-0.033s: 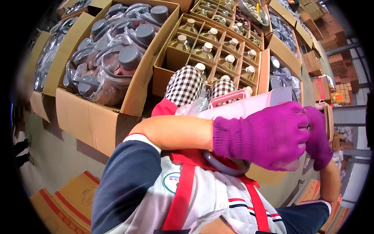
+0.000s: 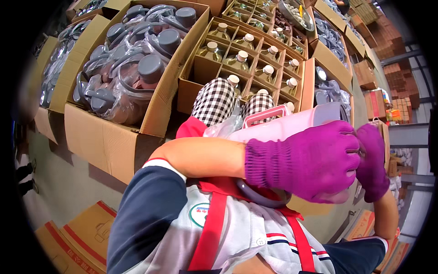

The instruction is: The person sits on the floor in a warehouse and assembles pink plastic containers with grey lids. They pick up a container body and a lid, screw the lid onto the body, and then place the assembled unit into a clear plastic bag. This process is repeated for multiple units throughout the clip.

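An open bottle carton (image 2: 185, 96), split into cells, stands just beyond the person; at least 10 white-capped bottles (image 2: 242, 56) show in it. 2 black-and-white checked cloth shapes (image 2: 213, 101) stand in front of its near cells and hide parts of the nearest bottles. To its left is an open jug carton (image 2: 98, 133), where at least 5 round grey lids (image 2: 151, 67) show among clear wrap; farther left is 1 more carton of wrapped grey-handled goods (image 2: 67, 55). A metal bowl (image 2: 306, 22) sits at the far side, and 1 carton of grey parts (image 2: 326, 97) stands to the right. 2 red-edged flat cartons (image 2: 89, 226) lie at the near left, and 2 dark shoes (image 2: 32, 166) show at the far left.

1 pink jug (image 2: 296, 125) lies on its side in front of the person, its grey end to the right, with a clear plastic bag (image 2: 226, 126) beside its left end. The purple-gloved left hand (image 2: 303, 162) and its forearm block the jug's near side. Its fingers curl inward near the right hand (image 2: 373, 164), also gloved and bent. Both grips turn away, so how far each is open, and on what, I cannot tell.
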Demonstrator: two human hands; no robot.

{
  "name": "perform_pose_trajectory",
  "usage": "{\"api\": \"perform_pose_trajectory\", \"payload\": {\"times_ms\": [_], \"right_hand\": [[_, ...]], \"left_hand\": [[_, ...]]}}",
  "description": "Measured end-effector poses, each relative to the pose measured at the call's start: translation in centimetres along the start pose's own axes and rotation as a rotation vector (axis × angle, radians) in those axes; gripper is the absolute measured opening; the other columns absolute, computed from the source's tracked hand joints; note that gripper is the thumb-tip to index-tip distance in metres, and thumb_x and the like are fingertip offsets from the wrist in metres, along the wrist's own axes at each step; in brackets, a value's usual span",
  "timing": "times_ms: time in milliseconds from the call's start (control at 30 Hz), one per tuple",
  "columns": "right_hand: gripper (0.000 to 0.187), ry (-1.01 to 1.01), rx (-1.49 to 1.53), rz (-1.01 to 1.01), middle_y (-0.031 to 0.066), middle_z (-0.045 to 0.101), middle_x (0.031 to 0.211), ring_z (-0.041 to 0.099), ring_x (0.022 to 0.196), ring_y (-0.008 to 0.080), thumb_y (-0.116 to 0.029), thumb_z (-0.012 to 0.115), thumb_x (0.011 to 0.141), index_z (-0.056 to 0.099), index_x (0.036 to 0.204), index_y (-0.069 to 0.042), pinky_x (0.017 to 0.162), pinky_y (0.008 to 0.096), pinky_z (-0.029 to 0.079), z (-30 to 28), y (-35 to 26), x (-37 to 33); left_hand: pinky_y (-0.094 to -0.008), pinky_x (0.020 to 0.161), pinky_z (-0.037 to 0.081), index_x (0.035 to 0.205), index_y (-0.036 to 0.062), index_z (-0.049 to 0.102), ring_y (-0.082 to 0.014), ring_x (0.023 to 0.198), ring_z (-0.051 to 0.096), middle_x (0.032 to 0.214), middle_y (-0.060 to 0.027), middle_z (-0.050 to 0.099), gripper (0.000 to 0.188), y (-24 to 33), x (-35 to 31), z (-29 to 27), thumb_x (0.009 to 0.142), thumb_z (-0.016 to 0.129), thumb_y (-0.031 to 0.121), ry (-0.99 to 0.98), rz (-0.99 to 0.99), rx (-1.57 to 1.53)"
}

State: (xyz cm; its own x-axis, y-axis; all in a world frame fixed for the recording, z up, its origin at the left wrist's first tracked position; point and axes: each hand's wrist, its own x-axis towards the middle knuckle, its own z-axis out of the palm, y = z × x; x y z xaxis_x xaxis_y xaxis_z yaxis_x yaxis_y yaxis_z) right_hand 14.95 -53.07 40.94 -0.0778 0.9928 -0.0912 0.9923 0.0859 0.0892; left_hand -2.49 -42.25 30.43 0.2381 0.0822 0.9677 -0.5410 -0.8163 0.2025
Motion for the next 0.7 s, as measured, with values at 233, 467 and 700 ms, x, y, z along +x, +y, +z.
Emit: {"api": "perform_pose_trajectory", "payload": {"times_ms": [233, 467, 700], "right_hand": [[0.03, -0.018, -0.042, -0.095, 0.0135, 0.059, 0.096, 0.056, 0.096, 0.0356, -0.017, 0.071, 0.074, 0.06, 0.098, -0.005, 0.079, 0.0443, 0.046, 0.7, 0.9, 0.5], [0.042, 0.178, -0.444, -0.612, 0.0095, 0.067, 0.108, 0.064, 0.111, 0.0337, -0.017, 0.074, 0.075, 0.068, 0.115, -0.006, 0.103, 0.0506, 0.047, -1.8, 0.6, 2.3], [0.05, -0.073, -0.087, -0.547, 0.0148, 0.059, 0.127, 0.055, 0.124, 0.0349, -0.02, 0.081, 0.071, 0.066, 0.118, -0.009, 0.106, 0.0486, 0.043, -3.5, -0.8, 5.2]], "left_hand": [[-0.0383, 0.081, 0.046, 0.067, 0.0104, 0.061, -0.0228, 0.08, 0.057, 0.073, -0.0041, 0.056, 0.024, -1.4, -0.1, -1.1, 0.076, 0.068, 0.031, -0.036, -0.023, -0.001], [-0.0405, 0.078, 0.048, 0.066, 0.0101, 0.063, -0.026, 0.092, 0.061, 0.083, -0.003, 0.064, 0.023, -1.2, -0.4, -2.0, 0.076, 0.07, 0.03, 0.122, -0.014, -0.245], [-0.0444, 0.087, 0.048, 0.068, 0.0095, 0.064, -0.0309, 0.106, 0.059, 0.092, -0.0047, 0.066, 0.019, -2.4, 0.1, -4.3, 0.077, 0.067, 0.026, 0.132, 0.109, -0.267]]}}
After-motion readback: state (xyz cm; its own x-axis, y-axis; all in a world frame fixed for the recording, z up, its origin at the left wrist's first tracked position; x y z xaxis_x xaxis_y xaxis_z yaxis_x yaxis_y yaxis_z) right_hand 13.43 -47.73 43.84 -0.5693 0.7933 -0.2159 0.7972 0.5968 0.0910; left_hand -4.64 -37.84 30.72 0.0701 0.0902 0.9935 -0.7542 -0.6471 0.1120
